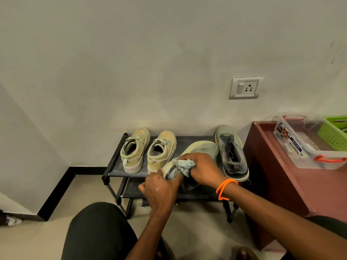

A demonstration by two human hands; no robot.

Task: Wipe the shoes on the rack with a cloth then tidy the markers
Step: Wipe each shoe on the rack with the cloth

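Note:
A black two-tier shoe rack stands against the wall. Two beige sneakers sit on its top shelf at the left, and a grey sneaker sits at the right. Between them a second grey sneaker is turned on its side with its pale sole up. My left hand grips its heel end. My right hand, with an orange cord on the wrist, holds a bunched grey cloth against the shoe. No markers can be made out.
A maroon cabinet stands right of the rack. On it sit a clear plastic box with red clips and a green basket. A wall socket is above the rack. My dark-trousered knee is in front.

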